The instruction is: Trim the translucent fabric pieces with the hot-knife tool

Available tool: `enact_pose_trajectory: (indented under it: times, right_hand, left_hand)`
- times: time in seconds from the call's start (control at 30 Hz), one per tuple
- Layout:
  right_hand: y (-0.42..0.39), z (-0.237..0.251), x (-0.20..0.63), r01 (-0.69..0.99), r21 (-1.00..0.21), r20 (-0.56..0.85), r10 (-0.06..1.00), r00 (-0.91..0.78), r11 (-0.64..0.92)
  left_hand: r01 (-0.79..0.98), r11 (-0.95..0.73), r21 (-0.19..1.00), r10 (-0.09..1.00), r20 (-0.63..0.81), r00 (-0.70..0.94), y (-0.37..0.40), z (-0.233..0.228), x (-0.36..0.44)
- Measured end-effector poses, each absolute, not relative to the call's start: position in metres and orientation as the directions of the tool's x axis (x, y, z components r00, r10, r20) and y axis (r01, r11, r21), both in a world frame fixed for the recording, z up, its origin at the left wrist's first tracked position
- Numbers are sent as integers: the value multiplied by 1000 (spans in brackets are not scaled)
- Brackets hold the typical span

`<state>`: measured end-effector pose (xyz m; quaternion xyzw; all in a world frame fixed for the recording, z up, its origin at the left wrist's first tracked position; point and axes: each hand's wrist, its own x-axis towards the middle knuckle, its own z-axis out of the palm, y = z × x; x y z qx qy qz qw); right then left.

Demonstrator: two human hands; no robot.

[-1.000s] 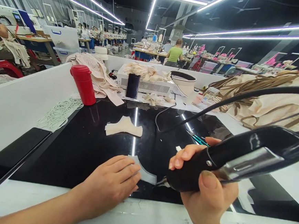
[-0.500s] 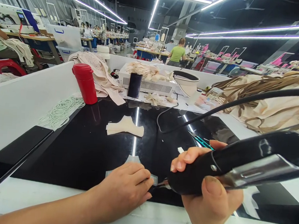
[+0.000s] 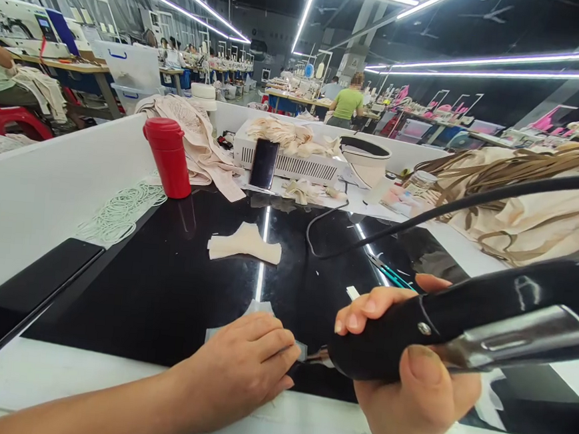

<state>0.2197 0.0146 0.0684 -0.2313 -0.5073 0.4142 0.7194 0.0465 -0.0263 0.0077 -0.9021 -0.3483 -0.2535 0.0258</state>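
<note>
My right hand [image 3: 417, 381] is wrapped around a black corded hand tool [image 3: 498, 300] with a metal lever along its side. The tool's thin metal tip [image 3: 319, 357] points left, close to the right end of a translucent grey shaped piece [image 3: 261, 306]. Over that piece lies my left hand [image 3: 253, 361], its fingers curled together and pressing it onto the glossy black board [image 3: 152, 300]. The hand hides most of the piece and whatever is under the fingertips. Farther back on the board rests a cream fabric piece of similar outline [image 3: 245, 243].
A red lidded cup [image 3: 168, 157] and pale green cord loops [image 3: 119, 213] sit left, with a large black phone [image 3: 22, 303] nearer. Teal-handled tweezers [image 3: 390, 272] lie behind my right hand. The tool's cable [image 3: 420, 217] arcs above the board. Fabric [image 3: 536, 196] is heaped at right.
My right hand and the tool have shifted slightly right. My left hand stays pressed on the translucent piece. The whole view has moved a little.
</note>
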Motion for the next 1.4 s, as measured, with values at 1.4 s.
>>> enact_pose_trajectory:
  times: [1.4]
  right_hand:
    - [19,70,218,-315,-749,554,812,185,583]
  left_hand:
    - [651,-756,70,596,487,638,-35,6,49]
